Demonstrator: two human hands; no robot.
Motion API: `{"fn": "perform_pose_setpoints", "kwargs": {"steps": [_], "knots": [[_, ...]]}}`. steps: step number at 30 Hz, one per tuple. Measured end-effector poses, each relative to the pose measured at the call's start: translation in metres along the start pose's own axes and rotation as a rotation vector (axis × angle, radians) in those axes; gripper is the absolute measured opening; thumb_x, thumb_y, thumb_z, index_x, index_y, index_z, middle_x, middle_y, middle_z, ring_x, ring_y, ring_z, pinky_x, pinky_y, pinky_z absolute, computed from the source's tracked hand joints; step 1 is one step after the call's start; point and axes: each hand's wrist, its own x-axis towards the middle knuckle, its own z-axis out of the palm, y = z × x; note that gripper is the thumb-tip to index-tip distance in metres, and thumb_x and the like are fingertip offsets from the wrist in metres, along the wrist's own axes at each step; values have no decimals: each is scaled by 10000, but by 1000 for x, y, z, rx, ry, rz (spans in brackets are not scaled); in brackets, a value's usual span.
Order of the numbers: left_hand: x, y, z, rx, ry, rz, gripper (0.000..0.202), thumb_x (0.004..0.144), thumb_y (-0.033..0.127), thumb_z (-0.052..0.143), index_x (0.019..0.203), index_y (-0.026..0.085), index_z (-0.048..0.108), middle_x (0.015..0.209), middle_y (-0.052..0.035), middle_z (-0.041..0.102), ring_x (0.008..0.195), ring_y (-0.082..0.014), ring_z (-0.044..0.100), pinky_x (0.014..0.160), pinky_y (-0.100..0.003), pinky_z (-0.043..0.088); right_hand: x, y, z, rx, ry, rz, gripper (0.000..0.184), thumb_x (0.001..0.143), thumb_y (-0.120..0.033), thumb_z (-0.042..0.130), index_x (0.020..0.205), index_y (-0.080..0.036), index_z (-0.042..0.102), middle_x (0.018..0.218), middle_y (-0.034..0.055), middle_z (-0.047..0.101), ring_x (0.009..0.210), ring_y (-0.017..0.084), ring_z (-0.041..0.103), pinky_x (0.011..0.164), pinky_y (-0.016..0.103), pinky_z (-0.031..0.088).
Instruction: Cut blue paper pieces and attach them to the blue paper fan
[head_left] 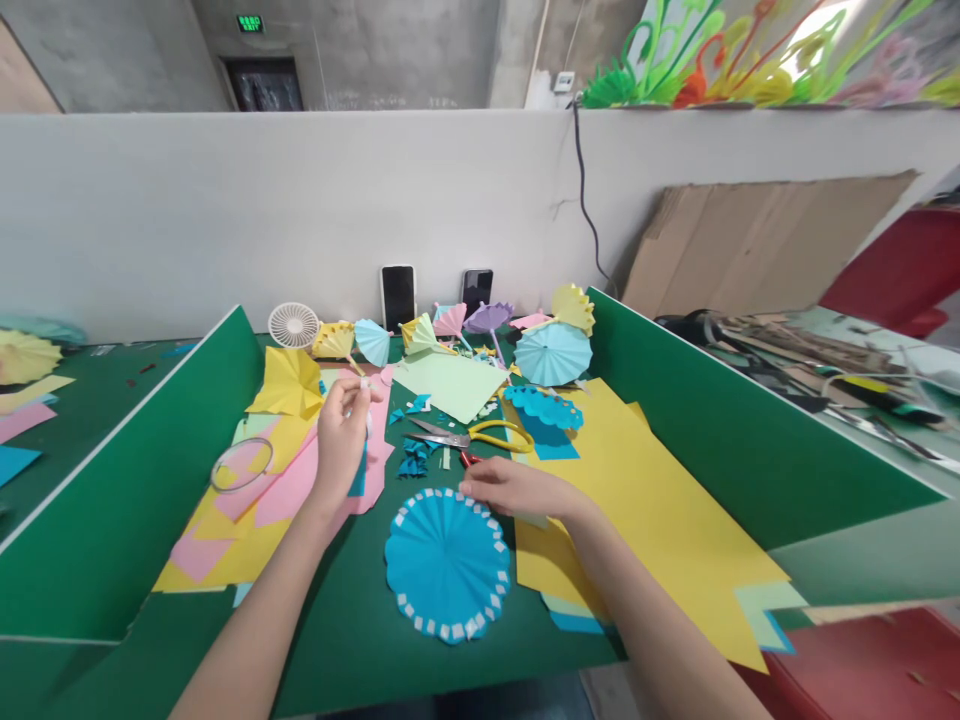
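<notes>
Blue pleated paper disc [448, 565], white squares [472, 627] round its rim, on green desk [337, 650], right hand [510, 486] at the disc's one o'clock, fingers loosely bent (any hold, cannot tell), scissors [456, 439] at twelve, left hand [341, 430] at eleven, fingers pinched on small white piece [365, 383].

Near the front edge of your green desk [337, 640] lies a round, pleated blue paper disc [448, 555]; behind it, yellow-handled metal scissors [457, 440]. Flat yellow paper sheets [645, 500] line the right edge, pink paper sheets [283, 490] the left. Along the far edge, multicoloured pleated paper umbrellas [373, 342] lie before two rectangular black-screened phones [398, 296], apparently leaning on the white partition [300, 210].
</notes>
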Motion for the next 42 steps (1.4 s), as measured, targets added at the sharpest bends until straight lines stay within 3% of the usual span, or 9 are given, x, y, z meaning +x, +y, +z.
{"fn": "perform_pose_setpoints", "kwargs": {"steps": [4,6,10,15,22,30,34,38,42], "knots": [[-2,0,2,-51,-63,-2,183,773,342,437,716,180,500,729,-6,546,660,-104,519,574,-195,387,6,4,-2,-200,442,89,218,779,-354,388,707,-173,488,641,4,518,582,118,468,526,230,340],[-3,-1,3,-81,-89,-9,174,773,339,437,731,184,503,760,-8,541,711,-112,512,616,-198,386,8,8,-2,-380,592,177,191,770,-334,423,750,-163,505,728,45,550,689,160,501,587,253,354],[-2,-1,4,-77,-121,-12,141,768,317,443,760,187,499,797,-5,512,774,-117,477,699,-205,369,8,14,0,-645,528,271,263,736,-332,501,880,-116,531,914,131,544,896,236,486,729,294,364],[-1,-2,7,-101,-168,-20,95,760,275,447,724,191,470,736,13,465,726,-104,456,688,-201,356,7,16,3,-796,565,367,391,709,-341,544,992,-74,511,1002,169,515,949,277,464,755,316,369],[-2,2,7,-122,-146,-81,86,738,223,451,760,180,522,672,18,474,681,-100,465,657,-201,355,13,25,3,-908,534,260,390,773,-362,459,1077,-122,506,983,141,544,948,274,480,790,355,350],[-2,-7,5,-175,-182,-154,284,735,292,464,975,160,540,646,19,478,566,-83,460,585,-218,374,13,14,8,-784,580,275,369,739,-329,478,1023,-93,483,947,152,527,845,239,524,677,291,380],[-1,-9,5,-188,-182,-136,385,737,283,473,1110,190,471,655,28,488,567,-74,474,597,-214,387,11,9,4,-555,637,266,392,700,-391,490,1005,-151,438,806,77,552,737,201,527,588,261,361],[-2,-6,7,-194,-162,-125,421,734,273,484,1137,185,397,672,22,517,575,-82,502,567,-211,401,8,11,1,-199,520,172,487,618,-487,545,970,-198,372,601,-50,419,543,122,419,489,222,305],[-6,-3,9,-211,-188,-133,361,722,267,496,1059,185,395,667,27,527,551,-81,503,539,-207,401,6,8,5,27,397,27,451,603,-477,570,891,-204,355,593,-80,339,520,79,310,489,206,273]]}}
